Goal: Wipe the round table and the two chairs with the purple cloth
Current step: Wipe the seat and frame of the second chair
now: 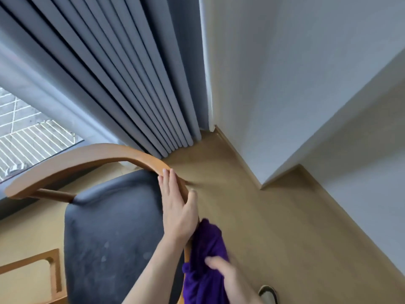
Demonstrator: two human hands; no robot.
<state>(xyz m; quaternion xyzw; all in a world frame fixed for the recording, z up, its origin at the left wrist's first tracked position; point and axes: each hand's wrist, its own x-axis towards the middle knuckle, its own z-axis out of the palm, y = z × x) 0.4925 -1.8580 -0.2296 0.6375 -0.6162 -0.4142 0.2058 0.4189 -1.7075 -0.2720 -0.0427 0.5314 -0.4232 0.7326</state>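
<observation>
While the left hand [177, 207] lay on the chair [114, 233], fingers straight along its wooden rail and thumb hooked over, the right hand [228, 279] bunched the purple cloth [203, 244] against the rail's lower end.

We find no text, label, brand, number or sign that can be read anywhere in this view.
</observation>
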